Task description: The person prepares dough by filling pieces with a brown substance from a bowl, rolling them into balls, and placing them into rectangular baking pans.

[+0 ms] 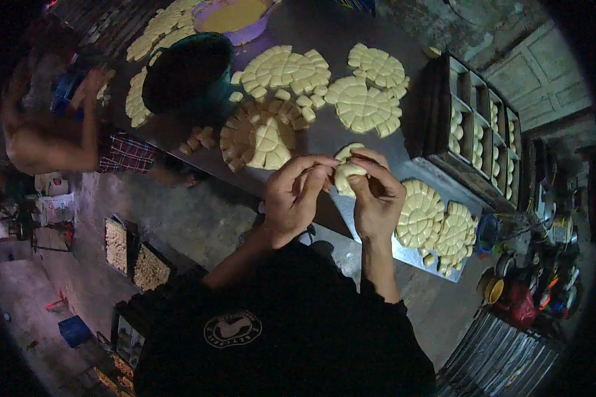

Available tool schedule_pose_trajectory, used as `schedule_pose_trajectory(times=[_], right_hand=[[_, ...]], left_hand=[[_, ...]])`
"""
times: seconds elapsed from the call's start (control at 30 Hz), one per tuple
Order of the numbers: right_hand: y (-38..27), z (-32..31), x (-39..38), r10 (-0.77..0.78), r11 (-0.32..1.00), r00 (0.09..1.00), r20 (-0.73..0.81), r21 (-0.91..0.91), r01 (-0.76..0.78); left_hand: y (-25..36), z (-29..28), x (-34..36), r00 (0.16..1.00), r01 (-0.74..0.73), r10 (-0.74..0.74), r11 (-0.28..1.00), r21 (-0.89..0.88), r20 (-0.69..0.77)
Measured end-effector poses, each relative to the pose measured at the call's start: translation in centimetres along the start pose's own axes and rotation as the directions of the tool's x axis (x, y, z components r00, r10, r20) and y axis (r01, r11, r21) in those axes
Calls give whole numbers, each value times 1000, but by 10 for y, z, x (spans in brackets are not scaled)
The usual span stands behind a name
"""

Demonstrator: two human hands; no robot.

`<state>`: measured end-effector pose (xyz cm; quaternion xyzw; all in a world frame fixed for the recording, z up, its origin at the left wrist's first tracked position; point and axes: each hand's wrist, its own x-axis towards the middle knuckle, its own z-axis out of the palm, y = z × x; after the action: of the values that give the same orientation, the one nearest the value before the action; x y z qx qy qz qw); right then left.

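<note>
Dim workshop table (324,142): left hand (297,198), right hand (376,195) both pinching dough piece (346,173).

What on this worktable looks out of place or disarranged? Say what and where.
Loose dough cubes lie scattered at the table's near edge, apart from the neat cut rounds. Otherwise nothing stands out: the left hand and right hand hold a dough piece.

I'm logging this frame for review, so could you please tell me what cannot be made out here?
- Dough piece, head view: mostly covered by the fingers of the left hand and right hand; its shape is unclear.
- Dark bowl, head view: inside too dark to see.
- Tin tray, head view: contents small and dim.
- Another person's arm, head view: blurred near the rim.
</note>
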<state>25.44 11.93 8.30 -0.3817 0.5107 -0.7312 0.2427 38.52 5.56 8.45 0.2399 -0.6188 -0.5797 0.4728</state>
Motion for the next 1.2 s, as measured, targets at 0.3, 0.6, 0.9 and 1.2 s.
schedule_pose_trajectory(times=[0.3, 0.6, 0.9, 1.2], right_hand=[[-16, 119, 17, 294, 874, 893, 341, 283, -396], [60, 260, 102, 379, 757, 411, 829, -22, -653], [173, 368, 183, 435, 601, 30, 900, -315, 735], [94, 319, 159, 599, 800, 351, 720, -554, -229]], left_hand=[[-59, -67, 77, 435, -885, 898, 411, -219, -73], [-119, -188, 49, 888, -399, 79, 619, -677, -452], [-114, -252, 21, 699, 95, -137, 991, -99, -702], [-55, -240, 54, 691, 486, -388, 874, -5, -609]])
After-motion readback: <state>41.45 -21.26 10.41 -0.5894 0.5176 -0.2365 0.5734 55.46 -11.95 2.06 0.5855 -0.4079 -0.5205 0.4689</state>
